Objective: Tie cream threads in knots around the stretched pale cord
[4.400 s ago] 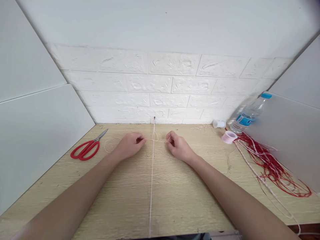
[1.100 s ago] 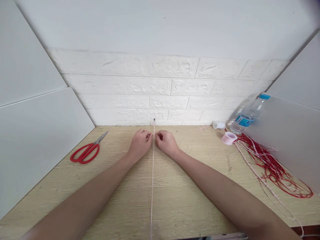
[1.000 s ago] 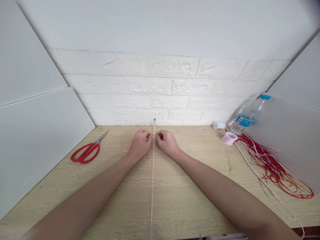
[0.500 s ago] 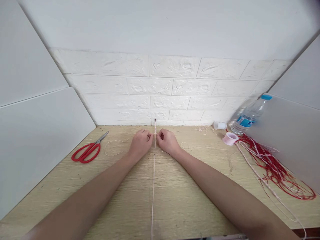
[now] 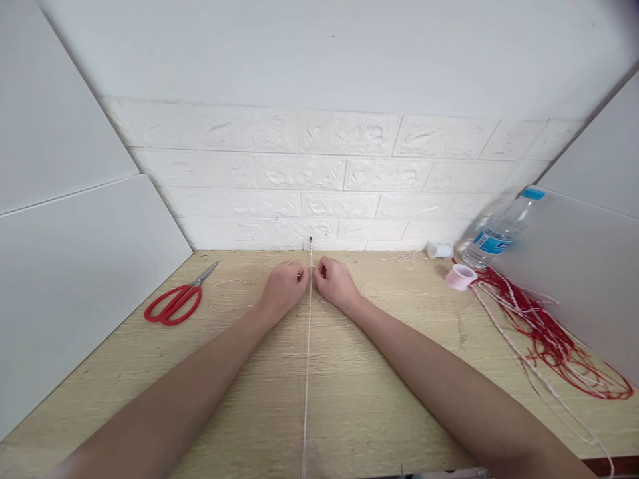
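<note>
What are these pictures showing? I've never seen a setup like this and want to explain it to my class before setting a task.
There's no machine here: a person works with two bare hands, seen by one camera worn on the head, looking forward and down.

The left hand and right hand are closed, pinching a thin pale thread beside a taut cord running from the wall toward the viewer.

On the wooden table, red-handled scissors lie to the left. To the right are a white spool, a pink spool, a blue-capped bottle and tangled red cords.
</note>
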Demonstrator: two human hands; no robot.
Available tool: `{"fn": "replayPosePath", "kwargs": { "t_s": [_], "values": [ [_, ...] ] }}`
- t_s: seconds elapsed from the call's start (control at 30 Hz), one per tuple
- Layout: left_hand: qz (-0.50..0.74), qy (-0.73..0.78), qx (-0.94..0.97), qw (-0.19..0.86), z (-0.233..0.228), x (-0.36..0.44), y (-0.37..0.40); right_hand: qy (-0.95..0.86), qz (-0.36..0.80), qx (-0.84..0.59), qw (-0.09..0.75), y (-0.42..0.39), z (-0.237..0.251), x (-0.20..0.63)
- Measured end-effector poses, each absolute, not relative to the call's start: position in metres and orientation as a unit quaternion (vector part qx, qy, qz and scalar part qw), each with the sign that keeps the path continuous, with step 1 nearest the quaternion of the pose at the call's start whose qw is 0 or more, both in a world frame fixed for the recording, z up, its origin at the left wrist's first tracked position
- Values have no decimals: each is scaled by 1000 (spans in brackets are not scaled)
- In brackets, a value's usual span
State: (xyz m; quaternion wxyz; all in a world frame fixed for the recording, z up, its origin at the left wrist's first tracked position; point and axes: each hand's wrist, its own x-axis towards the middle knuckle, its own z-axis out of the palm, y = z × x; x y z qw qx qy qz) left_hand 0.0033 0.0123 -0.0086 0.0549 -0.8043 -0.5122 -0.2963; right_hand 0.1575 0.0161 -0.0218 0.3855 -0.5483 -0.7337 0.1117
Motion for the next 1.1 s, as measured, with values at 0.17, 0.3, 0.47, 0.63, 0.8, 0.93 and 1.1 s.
{"fn": "replayPosePath", "kwargs": {
  "t_s": [0.17,0.3,0.47,0.63,0.8,0.93,1.1],
  "values": [
    [-278,-514,-810,43,-7,4,10,-740,102,-544,383,16,-23,157],
    [-264,-513,-815,41,-8,5,10,-751,91,-538,372,16,-24,156],
    [-253,-512,-820,36,-8,5,11,-755,86,-540,363,16,-24,155],
    [-247,-519,-818,30,-7,5,10,-756,85,-540,360,16,-24,155],
    [-244,-524,-815,29,-8,6,11,-753,84,-548,355,17,-24,155],
    [-241,-531,-812,36,-9,5,11,-751,85,-547,360,17,-24,155],
    [-263,-524,-810,31,-7,3,10,-739,106,-544,383,18,-23,157]
  ]
}}
